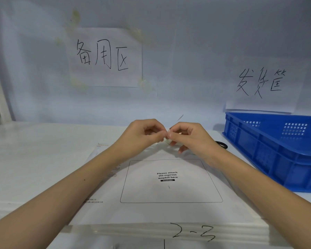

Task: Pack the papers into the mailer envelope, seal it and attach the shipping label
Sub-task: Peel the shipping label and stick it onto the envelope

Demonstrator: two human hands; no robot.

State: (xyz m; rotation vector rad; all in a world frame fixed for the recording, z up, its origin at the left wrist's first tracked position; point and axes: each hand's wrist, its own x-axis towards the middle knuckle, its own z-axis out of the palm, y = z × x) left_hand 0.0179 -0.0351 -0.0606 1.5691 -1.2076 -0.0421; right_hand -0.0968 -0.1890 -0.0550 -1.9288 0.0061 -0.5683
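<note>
White desk point(34, 159), far edge of the mailer envelope point(171, 212): left hand point(144, 135) and right hand point(188, 137) pinch a thin strip point(178, 119), apparently the seal liner, best peeled slowly and evenly.

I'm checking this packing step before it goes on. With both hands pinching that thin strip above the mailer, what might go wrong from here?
1. The thin strip pinched between the left hand and right hand may tear or stick to fingers.
2. The mailer envelope lies unheld and may shift or seal crooked.
3. The waybill box is bare; no label is visible.
</note>
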